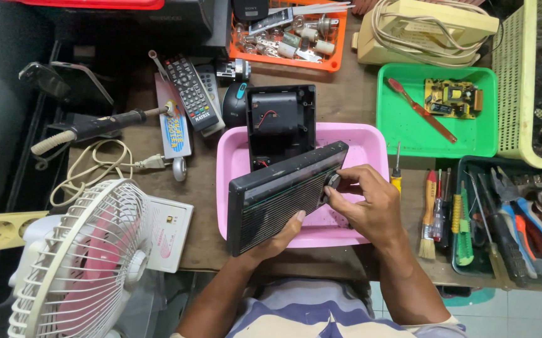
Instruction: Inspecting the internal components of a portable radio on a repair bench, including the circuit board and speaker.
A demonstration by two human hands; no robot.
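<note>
Head view: two bare hands hold one black rectangular grilled front panel (283, 194) tilted over a pink plastic tray (371, 147).

One panel, one small round grey knob (333, 181) on it, and one black back shell with red wiring (281, 122) lying in the tray just behind it. The left hand (277, 241) cups the panel's lower edge from beneath, thumb pressed flat on the grille; the right hand (371, 203) curls over the panel's right end, fingertips pinching the knob. Right of the tray lie one green tray (402, 134) holding one yellow circuit board (452, 98), and one dark tray of hand tools (471, 169). To the left are two remote controls (192, 94), one soldering iron (102, 125) and one white-grilled pink desk fan (83, 263).
</note>
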